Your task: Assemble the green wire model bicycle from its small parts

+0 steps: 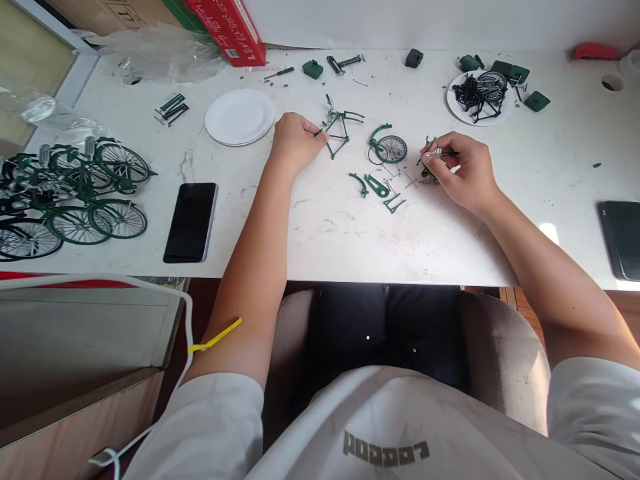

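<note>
My left hand (299, 143) is closed in a pinch on a small dark green part (319, 133), whose kind is too small to tell. Just beyond those fingertips lies a green model bicycle frame (341, 133) on the table. My right hand (464, 165) pinches a slim dark tool (449, 154) like a small screwdriver, partly covered by the fingers. Beneath that hand are dark model parts (429, 175), mostly hidden. Between my hands lie a spoked wheel (392, 149), a curved green mudguard (376, 135), a green chain guard (377, 186) and a small green stand-like piece (395, 203).
Several assembled model bicycles (75, 193) crowd the left side, near a phone (190, 223). White paper plates (240, 117) are stacked behind. A plate of black parts (456, 110) stands at the back right. A dark device (623, 240) lies at the right edge.
</note>
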Tool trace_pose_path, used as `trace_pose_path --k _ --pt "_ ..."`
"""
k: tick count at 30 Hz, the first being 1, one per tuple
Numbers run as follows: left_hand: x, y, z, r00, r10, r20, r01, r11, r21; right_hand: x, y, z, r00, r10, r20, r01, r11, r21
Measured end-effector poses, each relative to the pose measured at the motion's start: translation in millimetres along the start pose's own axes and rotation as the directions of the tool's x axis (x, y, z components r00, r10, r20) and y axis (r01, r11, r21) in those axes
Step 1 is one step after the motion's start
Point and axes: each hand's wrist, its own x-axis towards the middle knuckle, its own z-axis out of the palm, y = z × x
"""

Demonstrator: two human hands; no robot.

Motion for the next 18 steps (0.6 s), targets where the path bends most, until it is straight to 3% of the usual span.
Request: trace_pose_path --k 5,10,18 --pt "19.0 -38.2 6.1 0.961 -0.254 -0.109 0.258 0.966 0.025 0.0 2.0 0.4 0.995 -0.062 -0.078 0.054 0.993 -0.109" --pt "19.2 -37.7 4.6 0.981 -0.19 0.027 0.192 0.978 -0.084 -0.1 1.6 0.4 0.996 -0.056 -0.07 0.047 0.991 -0.128" --pt "15.9 -22.2 14.7 0.996 -0.079 0.045 0.085 0.984 -0.155 -0.6 0.3 -1.9 0.997 -0.062 -0.049 0.057 0.992 -0.111"
